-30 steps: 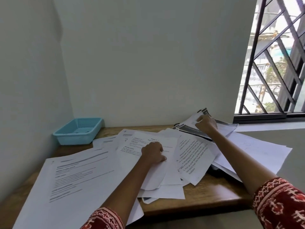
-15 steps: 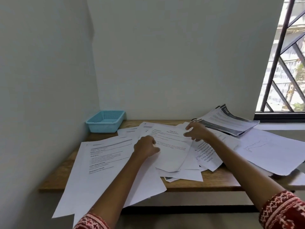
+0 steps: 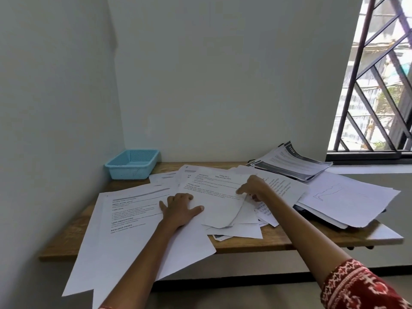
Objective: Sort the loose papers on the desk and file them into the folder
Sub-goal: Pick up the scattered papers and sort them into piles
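Loose white printed sheets lie scattered across the wooden desk (image 3: 278,240). My left hand (image 3: 179,208) rests flat, fingers spread, on a large printed sheet (image 3: 131,221) that overhangs the desk's front edge. My right hand (image 3: 254,189) pinches the right edge of a printed sheet in the middle (image 3: 214,192), which lies on top of several others. A dark-banded stack of papers (image 3: 294,162) lies at the back right. A dark folder edge (image 3: 305,211) shows under the white sheets on the right (image 3: 347,201).
A light blue plastic basket (image 3: 132,163) sits in the desk's back left corner against the walls. A barred window (image 3: 376,85) and its sill lie to the right. Sheets hang over the front and right edges of the desk.
My right hand left the dark-banded stack at the back right and came to the middle sheet. My left hand slid left and opened flat. The view pulled back and turned left.
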Motion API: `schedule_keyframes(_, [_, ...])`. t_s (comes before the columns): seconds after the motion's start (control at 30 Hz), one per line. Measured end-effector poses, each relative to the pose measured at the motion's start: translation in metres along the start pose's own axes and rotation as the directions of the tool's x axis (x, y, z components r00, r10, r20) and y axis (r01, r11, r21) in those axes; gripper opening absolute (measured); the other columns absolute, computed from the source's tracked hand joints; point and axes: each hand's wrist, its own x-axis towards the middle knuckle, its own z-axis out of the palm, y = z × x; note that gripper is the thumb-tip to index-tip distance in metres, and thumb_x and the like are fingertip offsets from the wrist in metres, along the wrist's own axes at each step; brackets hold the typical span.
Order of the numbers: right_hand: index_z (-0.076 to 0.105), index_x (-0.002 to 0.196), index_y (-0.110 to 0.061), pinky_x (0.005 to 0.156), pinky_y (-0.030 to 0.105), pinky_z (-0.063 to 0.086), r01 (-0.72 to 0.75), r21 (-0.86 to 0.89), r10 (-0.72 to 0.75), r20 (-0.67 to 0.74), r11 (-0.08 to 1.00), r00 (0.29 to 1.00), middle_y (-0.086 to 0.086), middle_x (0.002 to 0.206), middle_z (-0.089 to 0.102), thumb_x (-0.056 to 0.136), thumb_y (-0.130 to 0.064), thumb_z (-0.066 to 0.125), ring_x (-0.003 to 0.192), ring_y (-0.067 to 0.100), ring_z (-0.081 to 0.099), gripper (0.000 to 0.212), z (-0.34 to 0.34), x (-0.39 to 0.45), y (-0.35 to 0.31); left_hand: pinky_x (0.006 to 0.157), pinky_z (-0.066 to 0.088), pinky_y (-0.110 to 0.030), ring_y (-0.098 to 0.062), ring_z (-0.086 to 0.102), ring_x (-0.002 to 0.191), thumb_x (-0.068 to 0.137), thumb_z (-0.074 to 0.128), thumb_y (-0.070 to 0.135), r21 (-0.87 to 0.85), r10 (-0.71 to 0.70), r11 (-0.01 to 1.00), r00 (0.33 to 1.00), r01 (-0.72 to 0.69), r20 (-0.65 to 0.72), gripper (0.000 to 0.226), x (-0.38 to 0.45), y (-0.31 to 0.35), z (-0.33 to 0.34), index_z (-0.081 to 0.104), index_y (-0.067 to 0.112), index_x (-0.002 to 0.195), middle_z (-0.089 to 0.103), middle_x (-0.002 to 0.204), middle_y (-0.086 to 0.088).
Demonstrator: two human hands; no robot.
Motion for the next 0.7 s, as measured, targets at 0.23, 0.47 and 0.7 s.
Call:
schedule_keyframes(0.23, [0.045, 0.132, -0.008, 0.083, 0.03, 0.043, 0.136, 0.164, -0.085, -0.283, 0.977, 0.955, 0.014, 0.122, 0.058, 0.082, -0.005, 0.067, 0.111, 0.027, 0.054, 0.054, 0.01, -0.002, 0.003, 0.114, 0.004, -0.052, -0.023, 0.025, 0.137, 0.089, 0.047, 0.056, -0.01, 0.022, 1.0, 0.999, -0.022, -0.037, 0.056, -0.002, 0.0, 0.003, 0.04, 0.026, 0.135, 0.034, 0.147, 0.001])
schedule_keyframes(0.47, [0.063, 0.111, -0.008, 0.073, 0.025, 0.038, 0.223, 0.146, -0.128, -0.482, 0.964, 0.867, 0.011, 0.112, 0.065, 0.08, 0.005, 0.051, 0.099, 0.025, 0.058, 0.035, 0.002, 0.001, 0.008, 0.115, 0.005, -0.049, -0.023, 0.022, 0.14, 0.092, 0.045, 0.052, -0.041, -0.01, 0.999, 0.996, 0.006, -0.086, 0.063, -0.007, 0.004, 0.001, 0.027, 0.021, 0.144, 0.028, 0.152, -0.003])
schedule_keyframes(0.7, [0.064, 0.109, -0.002, 0.069, 0.022, 0.034, 0.424, 0.248, -0.075, -0.785, 0.871, 0.614, 0.018, 0.102, 0.068, 0.088, 0.005, 0.048, 0.089, 0.026, 0.059, 0.027, -0.073, 0.003, -0.003, 0.115, 0.005, -0.049, -0.026, 0.024, 0.14, 0.094, 0.038, 0.054, -0.077, -0.06, 0.995, 0.997, 0.057, -0.042, 0.061, -0.003, 0.005, -0.002, 0.028, 0.02, 0.143, 0.03, 0.151, -0.005])
